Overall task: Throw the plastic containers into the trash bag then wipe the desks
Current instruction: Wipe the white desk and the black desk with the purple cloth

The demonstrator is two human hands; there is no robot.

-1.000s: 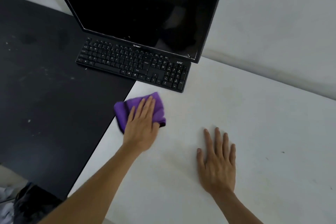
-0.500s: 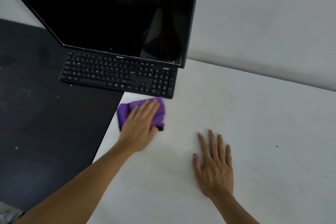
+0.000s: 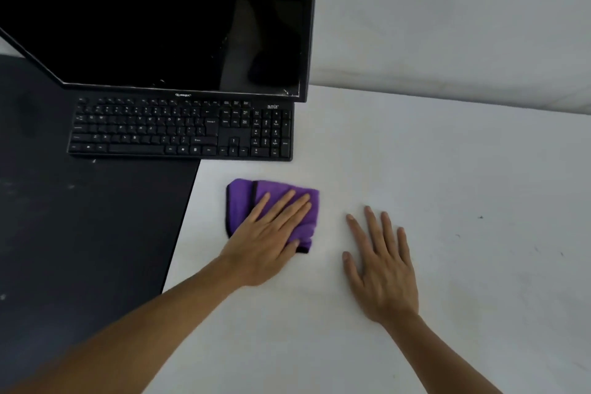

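wall [image 3: 447,9]: plain pale grey | monitor [image 3: 153,9]: dark, off | keyboard [image 3: 179,129]: black

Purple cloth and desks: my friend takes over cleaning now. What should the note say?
Left hand: flat, pressing the purple cloth onto the white desk, in front of the keyboard.
Right hand: flat on the white desk, holding nothing.
Plastic containers, trash bag: not in view.
Done: wiping under way.
Left to do: white desk's dark marks at right; black desk's pale specks.

The left hand [image 3: 271,240] lies flat, fingers straight and together, pressing the cloth [image 3: 243,198]; right of the cloth, the right hand [image 3: 380,265] lies palm-down, fingers spread.
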